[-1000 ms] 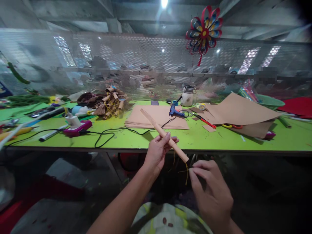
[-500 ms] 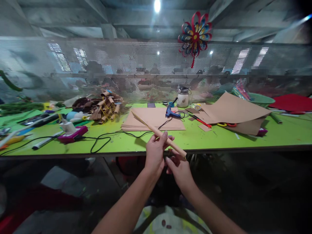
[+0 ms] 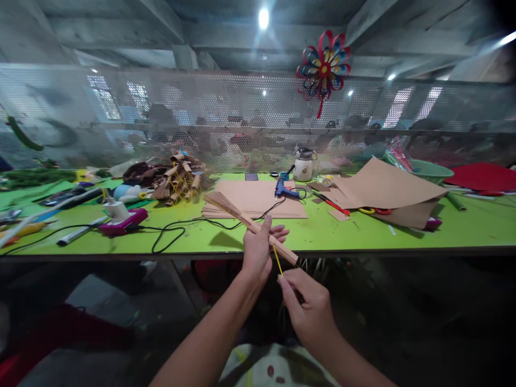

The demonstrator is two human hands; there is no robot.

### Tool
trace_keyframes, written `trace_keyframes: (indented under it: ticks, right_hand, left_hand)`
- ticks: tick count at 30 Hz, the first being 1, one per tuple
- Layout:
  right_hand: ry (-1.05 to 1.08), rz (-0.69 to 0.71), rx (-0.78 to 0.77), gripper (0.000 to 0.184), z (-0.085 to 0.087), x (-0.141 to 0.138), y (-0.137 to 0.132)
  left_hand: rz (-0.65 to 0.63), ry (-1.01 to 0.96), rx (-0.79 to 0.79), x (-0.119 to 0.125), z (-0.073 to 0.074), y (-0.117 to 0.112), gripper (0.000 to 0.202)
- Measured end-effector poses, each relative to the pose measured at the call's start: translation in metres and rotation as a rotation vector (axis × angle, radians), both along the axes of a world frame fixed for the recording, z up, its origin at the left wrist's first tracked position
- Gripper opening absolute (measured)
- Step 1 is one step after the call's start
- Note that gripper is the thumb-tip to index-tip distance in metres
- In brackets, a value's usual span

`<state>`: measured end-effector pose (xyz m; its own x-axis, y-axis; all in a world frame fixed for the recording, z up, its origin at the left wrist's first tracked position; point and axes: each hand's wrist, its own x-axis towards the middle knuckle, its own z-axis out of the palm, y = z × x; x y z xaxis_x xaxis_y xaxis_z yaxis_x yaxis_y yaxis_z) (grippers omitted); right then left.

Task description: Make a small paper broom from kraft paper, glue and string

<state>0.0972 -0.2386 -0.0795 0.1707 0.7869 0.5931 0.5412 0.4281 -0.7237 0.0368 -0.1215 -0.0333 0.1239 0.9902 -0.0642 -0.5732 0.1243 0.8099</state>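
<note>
My left hand (image 3: 258, 248) is closed round a folded strip of brown pleated paper (image 3: 229, 208) that slants up to the left, its far end fanned slightly. My right hand (image 3: 308, 306) sits just below it, thumb and forefinger pinched on a thin yellow string (image 3: 277, 259) that runs up to the strip near my left fingers. Both hands hover in front of the near edge of the green table (image 3: 201, 234).
On the table lie a stack of brown paper sheets (image 3: 258, 198), a blue glue gun (image 3: 284, 188) with a black cable (image 3: 173, 231), a heap of tied paper fans (image 3: 179, 180), red scissors (image 3: 336, 204), large brown sheets (image 3: 382, 188), a white jar (image 3: 303, 165). A perforated metal screen stands behind.
My right hand dropped lower and now pinches a yellow string taut against the strip. The strip's far end has spread into a slight fan and tilted lower.
</note>
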Motion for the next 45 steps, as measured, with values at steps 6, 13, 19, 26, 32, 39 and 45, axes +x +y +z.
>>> trace_keyframes:
  ticks: [6,13,19,26,32,39,45]
  right_hand:
    - [0.498,0.167,-0.48,0.034,0.002,0.005,-0.006]
    - [0.57,0.144,-0.529,0.044,-0.001,0.022,-0.011]
    - [0.577,0.15,-0.561,0.047,-0.004,0.024,-0.013]
    - [0.738,0.186,-0.616,0.051,-0.002,0.023,-0.011]
    - [0.912,0.306,-0.571,0.044,0.001,0.019,-0.008]
    - [0.977,0.25,-0.499,0.04,-0.002,0.017,-0.012]
    - [1.014,0.263,-0.493,0.032,-0.003,0.019,-0.015]
  left_hand:
    - [-0.016,-0.014,-0.042,-0.001,-0.004,0.004,0.032]
    - [-0.067,-0.105,-0.108,-0.001,-0.009,0.004,0.027]
    - [-0.116,-0.171,-0.073,-0.004,-0.008,-0.002,0.014]
    - [-0.133,-0.201,0.096,-0.007,-0.011,-0.01,0.021]
    - [-0.194,-0.194,0.193,-0.012,-0.01,-0.018,0.026]
    - [-0.265,-0.188,0.242,-0.016,-0.015,-0.018,0.029]
    - [-0.305,-0.145,0.311,-0.02,-0.015,-0.02,0.027]
